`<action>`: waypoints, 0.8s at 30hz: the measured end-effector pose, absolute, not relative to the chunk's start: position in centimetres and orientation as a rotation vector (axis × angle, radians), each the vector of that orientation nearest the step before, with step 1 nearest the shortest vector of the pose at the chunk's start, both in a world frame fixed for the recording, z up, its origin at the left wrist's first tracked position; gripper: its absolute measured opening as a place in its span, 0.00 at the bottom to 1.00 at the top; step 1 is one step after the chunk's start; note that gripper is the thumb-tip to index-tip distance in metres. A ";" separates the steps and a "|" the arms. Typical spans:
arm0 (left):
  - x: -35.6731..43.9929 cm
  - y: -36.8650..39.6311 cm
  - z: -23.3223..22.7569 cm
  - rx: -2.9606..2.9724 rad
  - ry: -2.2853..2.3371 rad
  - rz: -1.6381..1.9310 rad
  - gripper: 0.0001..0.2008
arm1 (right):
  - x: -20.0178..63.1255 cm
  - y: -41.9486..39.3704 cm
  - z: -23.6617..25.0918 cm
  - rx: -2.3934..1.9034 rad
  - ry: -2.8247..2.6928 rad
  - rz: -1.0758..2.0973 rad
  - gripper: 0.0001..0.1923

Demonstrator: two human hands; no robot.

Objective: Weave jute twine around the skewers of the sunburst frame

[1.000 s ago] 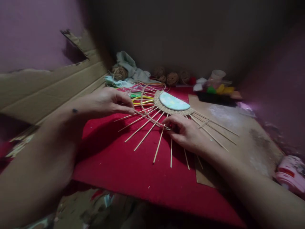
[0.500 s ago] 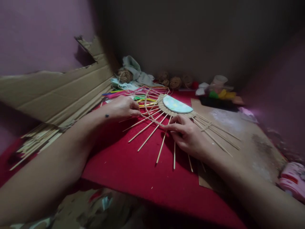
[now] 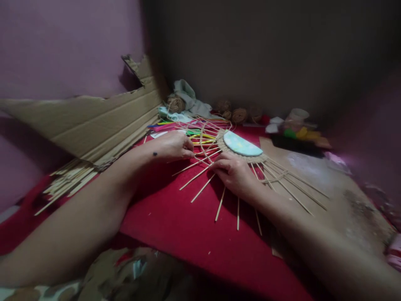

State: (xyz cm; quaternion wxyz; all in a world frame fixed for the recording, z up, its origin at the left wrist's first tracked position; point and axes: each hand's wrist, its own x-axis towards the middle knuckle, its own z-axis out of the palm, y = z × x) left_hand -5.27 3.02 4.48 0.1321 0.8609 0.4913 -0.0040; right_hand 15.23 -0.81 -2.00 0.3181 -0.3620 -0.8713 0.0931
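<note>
A half-round piece with a pale blue-green centre [image 3: 242, 144] and a woven twine border [image 3: 255, 159] lies on the red cloth, thin wooden sticks [image 3: 200, 191] fanning out from it. Twine [image 3: 205, 147] curves across the sticks partway along them. My left hand [image 3: 178, 146] is closed at the left of the fan, its fingertips pinching what looks like the twine's strand. My right hand [image 3: 231, 169] bends over the front sticks, thumb and fingers closed on the twine where it crosses a stick. The palm hides part of the sticks beneath.
Folded cardboard [image 3: 109, 121] leans at the left, with a bundle of loose sticks [image 3: 67, 177] below it. Twine balls [image 3: 239, 115], a grey cloth [image 3: 191, 100] and coloured strips stand at the back. A brown board [image 3: 332, 192] lies at right; the red table's front edge is near me.
My right hand has shifted left along the fan, onto the sticks nearer my left hand. More twine shows across the right-hand sticks. The whole view has shifted slightly.
</note>
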 end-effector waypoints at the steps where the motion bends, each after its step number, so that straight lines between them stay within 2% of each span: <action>1: -5.4 3.1 4.5 2.504 1.405 -0.025 0.12 | 15.3 -0.8 -2.2 -0.942 -2.282 0.233 0.11; 9: -7.0 3.1 5.7 2.427 1.304 0.031 0.10 | 15.3 -1.1 -2.7 -0.918 -2.358 0.136 0.13; 17: -7.6 0.6 5.9 2.299 0.911 -0.311 0.10 | 15.5 -2.0 -1.6 -0.888 -2.437 0.219 0.13; 24: -7.4 -0.5 5.5 2.180 0.834 -0.356 0.09 | 15.5 -1.7 -1.8 -0.885 -2.499 0.060 0.08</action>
